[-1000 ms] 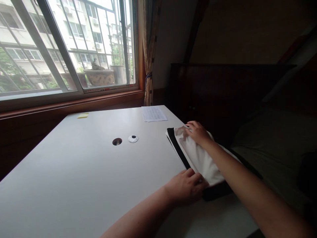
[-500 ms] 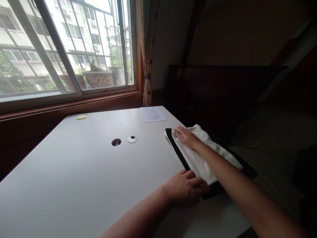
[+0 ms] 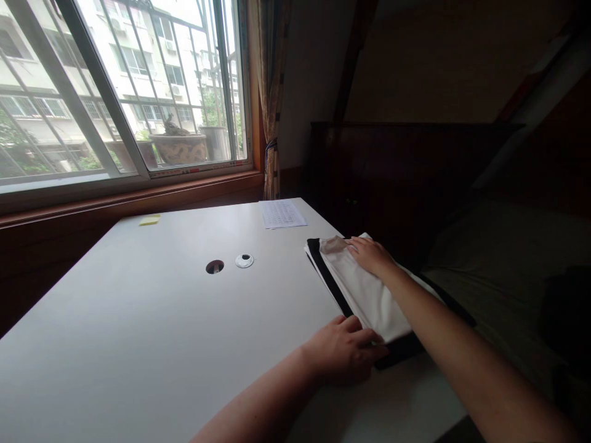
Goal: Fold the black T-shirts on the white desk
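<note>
A folded white garment (image 3: 369,307) lies over dark folded cloth (image 3: 404,352) at the right edge of the white table (image 3: 152,332). A black band of that dark cloth and a thin white layer beneath it show along the left side. My left hand (image 3: 348,351) is at the near left corner, its bent fingers closed over the garment's edge; the thumb is hidden. Farther up, my right hand (image 3: 372,255) lies on the white garment near its far edge, fingers stretched out and pressed flat. Beside those fingertips the fabric is slightly wrinkled.
A written sheet of paper (image 3: 282,213) lies at the table's far edge, and yellow sticky notes (image 3: 149,219) at the far left. A round hole (image 3: 215,267) and its loose cover (image 3: 244,261) are mid-table. Beyond stands a barred window (image 3: 184,80); a bed (image 3: 498,258) is at right.
My right hand has slid rightward across the white garment, away from its far left corner, and the cloth there lies smoother. My left hand stays at the near corner.
</note>
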Motion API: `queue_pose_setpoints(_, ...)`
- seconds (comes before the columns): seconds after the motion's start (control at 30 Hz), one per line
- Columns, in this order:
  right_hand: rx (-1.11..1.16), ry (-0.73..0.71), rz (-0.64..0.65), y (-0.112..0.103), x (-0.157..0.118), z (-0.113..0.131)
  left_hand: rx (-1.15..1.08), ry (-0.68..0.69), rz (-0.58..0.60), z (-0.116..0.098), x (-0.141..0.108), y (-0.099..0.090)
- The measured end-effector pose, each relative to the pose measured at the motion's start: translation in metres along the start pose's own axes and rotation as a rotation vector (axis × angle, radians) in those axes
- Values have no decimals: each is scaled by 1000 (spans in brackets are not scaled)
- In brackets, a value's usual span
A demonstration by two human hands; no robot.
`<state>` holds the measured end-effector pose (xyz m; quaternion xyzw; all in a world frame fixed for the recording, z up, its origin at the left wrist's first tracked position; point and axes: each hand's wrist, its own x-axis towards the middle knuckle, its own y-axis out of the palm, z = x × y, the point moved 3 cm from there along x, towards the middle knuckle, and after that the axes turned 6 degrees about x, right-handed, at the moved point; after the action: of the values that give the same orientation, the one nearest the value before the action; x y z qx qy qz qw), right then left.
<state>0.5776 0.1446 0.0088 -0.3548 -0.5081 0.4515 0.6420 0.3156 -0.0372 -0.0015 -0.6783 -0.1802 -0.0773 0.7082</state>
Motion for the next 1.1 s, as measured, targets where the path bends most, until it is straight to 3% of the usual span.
queue_pose_setpoints(0.13, 36, 203, -110, -18, 7, -28, 9, -12, 6, -1, 0, 0)
queue_pose_setpoints(0.23, 105, 263, -102, -23, 13, -43, 25, -14, 24, -1, 0, 0)
queue_pose_setpoints(0.47, 251, 228, -90, -25, 16, -47, 13, -19, 3, -1, 0, 2)
queue_pose_setpoints(0.67, 301, 192, -192, -38, 17, -47, 38, -15, 15, -2, 0, 1)
queue_pose_setpoints(0.8, 135, 236, -273, -42, 9, -46, 49, -16, 13, -2, 0, 0)
queue_pose_setpoints(0.9, -41, 192, -315, -41, 3, -34, 44, -9, 10, -1, 0, 0)
queue_pose_setpoints(0.97, -34, 87, -279, -35, -1, -22, 32, -6, 12, -1, 0, -1)
queue_pose_setpoints(1.1, 52, -132, 12, -8, -11, -2, -35, 9, -20, 0, 0, -1)
